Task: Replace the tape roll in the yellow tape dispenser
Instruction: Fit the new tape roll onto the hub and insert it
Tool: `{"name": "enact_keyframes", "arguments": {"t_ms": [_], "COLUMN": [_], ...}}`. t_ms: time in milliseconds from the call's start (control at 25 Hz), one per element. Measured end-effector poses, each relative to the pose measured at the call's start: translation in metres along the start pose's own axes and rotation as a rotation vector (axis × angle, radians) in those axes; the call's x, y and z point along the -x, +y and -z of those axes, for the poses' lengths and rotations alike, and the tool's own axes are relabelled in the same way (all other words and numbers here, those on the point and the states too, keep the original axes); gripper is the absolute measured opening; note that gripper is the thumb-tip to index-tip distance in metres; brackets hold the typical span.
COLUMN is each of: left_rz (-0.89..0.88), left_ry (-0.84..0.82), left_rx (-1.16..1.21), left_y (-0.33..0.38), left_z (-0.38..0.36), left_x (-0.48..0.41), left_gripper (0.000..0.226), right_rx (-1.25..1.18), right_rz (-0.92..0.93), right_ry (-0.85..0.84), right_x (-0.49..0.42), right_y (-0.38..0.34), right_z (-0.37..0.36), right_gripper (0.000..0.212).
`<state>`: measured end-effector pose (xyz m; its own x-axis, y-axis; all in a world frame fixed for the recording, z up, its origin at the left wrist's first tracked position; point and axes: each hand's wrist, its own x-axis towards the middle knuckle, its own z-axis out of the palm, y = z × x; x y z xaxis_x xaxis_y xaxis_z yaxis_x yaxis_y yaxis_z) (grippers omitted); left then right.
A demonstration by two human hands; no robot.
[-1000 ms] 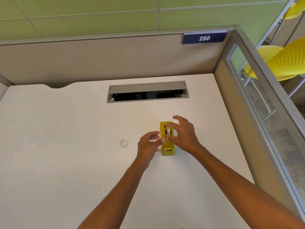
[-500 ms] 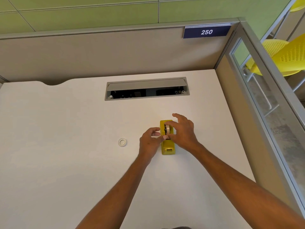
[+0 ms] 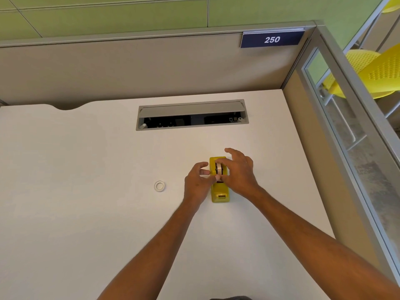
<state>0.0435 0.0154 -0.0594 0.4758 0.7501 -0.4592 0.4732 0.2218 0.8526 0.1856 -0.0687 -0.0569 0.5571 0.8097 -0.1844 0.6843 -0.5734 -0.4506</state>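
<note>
The yellow tape dispenser [image 3: 219, 192] stands on the white desk [image 3: 86, 213], its cutter end toward me. A white tape roll [image 3: 219, 168] sits upright in its cradle. My right hand [image 3: 239, 173] pinches the roll from the right with thumb and forefinger, the other fingers spread above. My left hand [image 3: 198, 180] presses against the dispenser's left side, thumb and fingers at the roll's hub. A thin white ring, an empty tape core [image 3: 159, 186], lies flat on the desk to the left.
A grey cable tray opening [image 3: 191, 114] is set into the desk behind the dispenser. Beige partition walls [image 3: 129, 68] close the back and right. A glass panel [image 3: 355, 135] stands at the right, with yellow chairs [image 3: 372, 70] beyond.
Both hands have closed in slightly on the roll, and it sits lower in the dispenser. The camera view shifted a little; the dispenser and the empty core stayed put.
</note>
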Motion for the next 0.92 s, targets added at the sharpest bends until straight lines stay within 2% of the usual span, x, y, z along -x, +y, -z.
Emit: {"name": "enact_keyframes", "arguments": {"t_ms": [200, 440, 600, 760, 920], "left_rz": [-0.054, -0.071, -0.108, -0.151, -0.174], "left_ry": [0.013, 0.034, 0.027, -0.001, -0.036], "left_rx": [-0.035, -0.085, -0.149, -0.241, -0.316], "left_y": [0.005, 0.006, 0.008, 0.011, 0.017], "left_z": [-0.003, -0.005, -0.004, -0.003, 0.000], "left_x": [0.000, -0.002, -0.001, -0.001, -0.004], "left_gripper": [0.043, 0.046, 0.049, 0.043, 0.045], "right_rx": [0.007, -0.006, -0.007, -0.200, -0.297], "right_rz": [-0.005, -0.013, -0.021, -0.051, -0.083], "right_ry": [-0.001, -0.026, -0.063, -0.066, 0.004], "right_x": [-0.001, -0.002, 0.001, 0.009, 0.020], "right_y": [-0.001, -0.001, -0.006, -0.001, 0.002], "right_z": [-0.004, -0.004, -0.001, 0.005, 0.005], "right_gripper": [0.049, 0.048, 0.057, 0.062, 0.050]}}
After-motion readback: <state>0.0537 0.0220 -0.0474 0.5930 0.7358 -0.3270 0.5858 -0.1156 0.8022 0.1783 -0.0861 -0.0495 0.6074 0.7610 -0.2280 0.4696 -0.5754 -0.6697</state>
